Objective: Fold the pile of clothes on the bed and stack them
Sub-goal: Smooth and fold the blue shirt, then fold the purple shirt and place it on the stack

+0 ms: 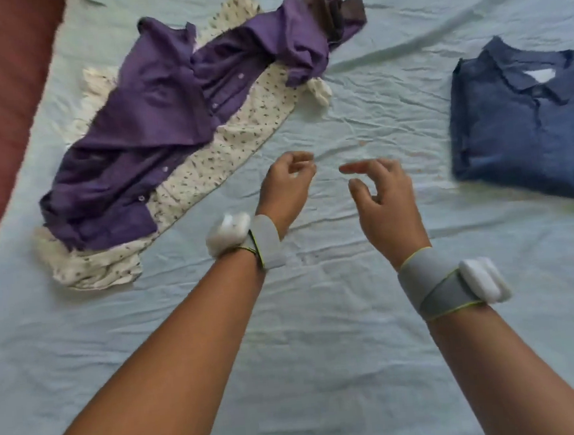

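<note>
1. Three garments lie on the bed: one purple shirt [141,125], unfolded; one cream patterned garment [205,162] under it; one blue shirt [525,123], folded.
2. Two hands: left hand [284,183], right hand [384,202].
3. Two grey wrist straps, each with a white device: left strap [267,241], right strap [435,284].
4. One bed [325,368], with a pale green sheet.

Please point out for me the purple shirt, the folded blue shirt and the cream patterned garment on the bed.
purple shirt [154,124], head view, on its front panel beside the button strip.
folded blue shirt [526,136], head view, on the chest below the collar.
cream patterned garment [206,168], head view, on the part showing beside the purple shirt.
</note>
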Action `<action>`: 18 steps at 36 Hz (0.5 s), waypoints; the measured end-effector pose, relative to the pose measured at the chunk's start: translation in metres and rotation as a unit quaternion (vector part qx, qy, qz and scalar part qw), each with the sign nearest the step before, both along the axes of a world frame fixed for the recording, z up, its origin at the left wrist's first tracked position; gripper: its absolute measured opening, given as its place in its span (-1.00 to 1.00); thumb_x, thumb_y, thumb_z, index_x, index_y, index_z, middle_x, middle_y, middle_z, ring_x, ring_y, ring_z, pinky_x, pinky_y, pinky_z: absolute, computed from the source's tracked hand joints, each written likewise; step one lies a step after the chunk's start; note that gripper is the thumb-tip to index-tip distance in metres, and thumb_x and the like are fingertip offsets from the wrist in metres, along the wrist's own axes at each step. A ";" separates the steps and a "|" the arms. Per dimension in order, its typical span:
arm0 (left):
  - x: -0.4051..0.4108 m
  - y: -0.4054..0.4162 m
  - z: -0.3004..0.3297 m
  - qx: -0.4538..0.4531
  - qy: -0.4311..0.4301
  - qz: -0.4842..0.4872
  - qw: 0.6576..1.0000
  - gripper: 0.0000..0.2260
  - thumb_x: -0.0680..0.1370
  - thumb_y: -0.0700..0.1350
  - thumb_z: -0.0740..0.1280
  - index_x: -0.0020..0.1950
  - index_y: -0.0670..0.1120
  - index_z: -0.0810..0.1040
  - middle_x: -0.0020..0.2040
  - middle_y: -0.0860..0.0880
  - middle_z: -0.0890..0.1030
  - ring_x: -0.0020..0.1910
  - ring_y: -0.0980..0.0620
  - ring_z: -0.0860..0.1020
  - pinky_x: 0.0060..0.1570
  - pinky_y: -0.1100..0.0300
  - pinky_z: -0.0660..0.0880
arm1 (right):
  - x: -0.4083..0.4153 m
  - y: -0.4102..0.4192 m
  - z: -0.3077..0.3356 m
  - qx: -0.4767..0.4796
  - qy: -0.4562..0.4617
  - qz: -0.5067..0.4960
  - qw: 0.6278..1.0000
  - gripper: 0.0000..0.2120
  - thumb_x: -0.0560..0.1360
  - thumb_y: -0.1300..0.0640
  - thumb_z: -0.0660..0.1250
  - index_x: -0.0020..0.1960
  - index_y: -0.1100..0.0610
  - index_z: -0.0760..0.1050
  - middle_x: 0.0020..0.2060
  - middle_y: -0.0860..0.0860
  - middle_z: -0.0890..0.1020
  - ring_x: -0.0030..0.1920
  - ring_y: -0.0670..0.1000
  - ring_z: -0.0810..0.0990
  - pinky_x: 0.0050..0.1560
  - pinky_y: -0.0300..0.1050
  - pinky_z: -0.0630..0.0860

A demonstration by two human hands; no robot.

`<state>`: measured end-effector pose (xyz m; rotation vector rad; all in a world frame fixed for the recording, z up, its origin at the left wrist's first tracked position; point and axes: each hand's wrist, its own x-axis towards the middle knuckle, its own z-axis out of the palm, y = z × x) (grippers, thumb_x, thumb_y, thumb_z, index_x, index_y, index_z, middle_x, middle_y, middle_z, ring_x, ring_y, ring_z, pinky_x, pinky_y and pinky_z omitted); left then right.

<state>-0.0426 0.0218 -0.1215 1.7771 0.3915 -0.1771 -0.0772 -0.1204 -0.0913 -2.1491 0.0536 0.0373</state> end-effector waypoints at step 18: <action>-0.080 0.341 0.000 0.051 0.041 0.110 0.992 -0.89 0.59 -0.16 0.29 0.09 -0.04 0.57 -0.11 0.11 0.56 0.00 0.02 0.57 0.06 0.12 0.48 | -0.008 0.346 -0.058 -0.068 0.102 0.185 0.975 -0.70 0.47 0.26 0.32 0.17 0.09 0.61 0.21 0.22 0.48 0.25 0.21 0.41 0.34 -0.11 0.24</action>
